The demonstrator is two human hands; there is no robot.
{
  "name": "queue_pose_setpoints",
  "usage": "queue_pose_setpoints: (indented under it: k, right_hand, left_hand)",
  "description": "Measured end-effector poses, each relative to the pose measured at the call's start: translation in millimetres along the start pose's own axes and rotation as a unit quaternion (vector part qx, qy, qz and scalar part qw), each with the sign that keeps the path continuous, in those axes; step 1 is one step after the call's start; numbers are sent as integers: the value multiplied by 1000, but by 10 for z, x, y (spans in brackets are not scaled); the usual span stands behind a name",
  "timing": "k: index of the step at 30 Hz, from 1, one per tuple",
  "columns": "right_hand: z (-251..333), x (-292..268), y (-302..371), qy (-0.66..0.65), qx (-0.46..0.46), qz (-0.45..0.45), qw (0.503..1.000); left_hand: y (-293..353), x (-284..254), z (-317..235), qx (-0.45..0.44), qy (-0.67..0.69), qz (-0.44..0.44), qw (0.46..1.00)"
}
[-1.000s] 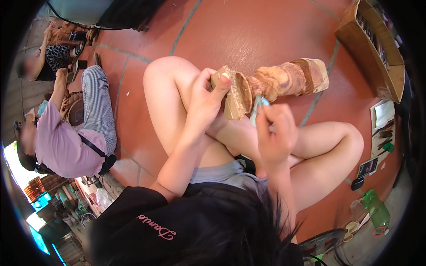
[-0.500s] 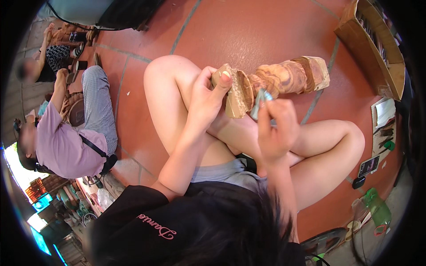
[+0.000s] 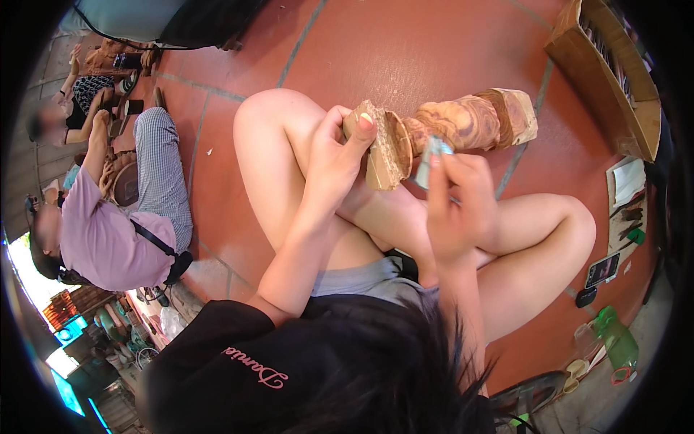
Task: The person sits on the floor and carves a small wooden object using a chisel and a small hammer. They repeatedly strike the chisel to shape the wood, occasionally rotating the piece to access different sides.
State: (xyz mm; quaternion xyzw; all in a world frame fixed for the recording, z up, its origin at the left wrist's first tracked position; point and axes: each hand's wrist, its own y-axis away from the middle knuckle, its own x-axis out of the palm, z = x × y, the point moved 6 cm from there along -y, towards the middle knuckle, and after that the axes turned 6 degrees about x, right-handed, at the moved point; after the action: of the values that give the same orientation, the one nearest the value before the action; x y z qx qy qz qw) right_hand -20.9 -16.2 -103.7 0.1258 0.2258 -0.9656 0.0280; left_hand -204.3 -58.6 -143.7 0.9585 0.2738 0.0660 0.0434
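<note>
The left hand (image 3: 338,153) is closed around the squared left end of a carved wooden piece (image 3: 463,123), its thumb laid on the pale, rough face of that block and its other fingers curled mostly out of sight behind it. The right hand (image 3: 463,206) is nearly closed as well: thumb and fingertips pinch a small pale blue-green sheet (image 3: 425,166) (thin and folded, by the look of it, though blur softens its edges), while the remaining fingers curl in toward the palm. The sheet is at the narrow neck of the wood, just beside the rounded rim next to the left block; whether it touches the surface, I cannot tell.

The piece runs from left to right in front of the person, seen beyond the crossed bare legs (image 3: 275,145) and against the red tiled floor (image 3: 390,50). Its middle is swollen and rounded, with swirling brown grain, and its right end is another angular block.

Over to the right stands an open cardboard box (image 3: 611,87), and nearer the person are a phone (image 3: 602,270) and a green plastic bottle (image 3: 618,343). On the left, another person (image 3: 116,239) in a mauve shirt and checked trousers sits on the floor
</note>
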Motion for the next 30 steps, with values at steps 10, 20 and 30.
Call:
queue_pose_setpoints:
  k: [10, 20, 30]
  right_hand:
    - [-19, 47, 83, 6, -30, 3, 1000]
    - [-106, 28, 61, 19, 30, 21, 999]
    - [-94, -32, 41, 1, 39, 19, 999]
  left_hand:
    - [-28, -6, 15, -17, -2, 3, 1000]
    - [-11, -5, 7, -16, 5, 0, 1000]
    - [17, -20, 19, -21, -3, 7, 1000]
